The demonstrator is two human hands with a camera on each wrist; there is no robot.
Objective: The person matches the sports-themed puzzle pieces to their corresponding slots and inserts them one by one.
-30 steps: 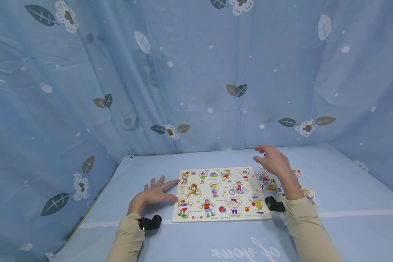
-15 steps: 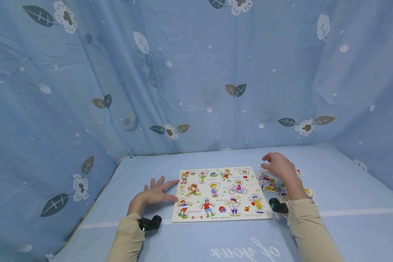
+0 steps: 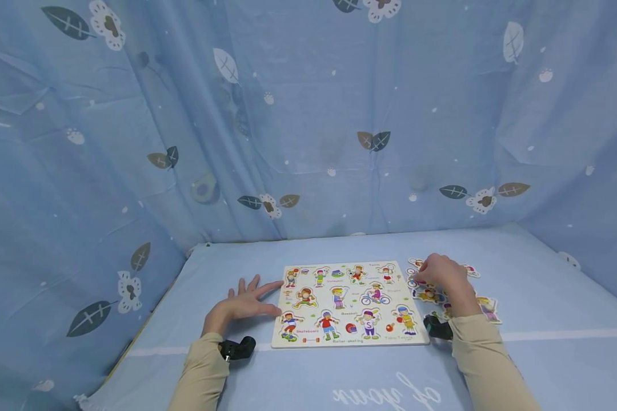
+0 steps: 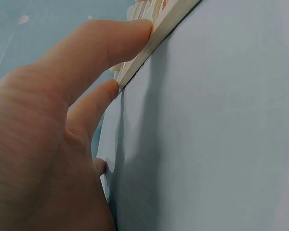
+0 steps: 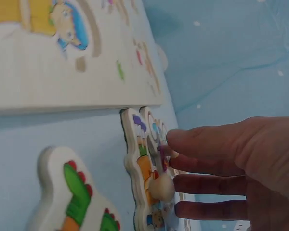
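Head view shows the puzzle board [image 3: 353,302] flat on the bench [image 3: 283,379], between both hands. The left hand [image 3: 244,304] has a wide grip, with its thumb and a finger touching the board's left edge. The right hand [image 3: 444,277] is at the loose pieces [image 3: 429,295], right of the board. Its fingertips are partly hidden, so I can't tell if its grip holds one.

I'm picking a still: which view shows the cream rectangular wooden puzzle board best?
The head view: the cream rectangular wooden puzzle board lies face up, all four corners visible. The left wrist view catches only an edge strip by the left hand; the right wrist view shows one cropped portion, including a yellow-dressed figure.
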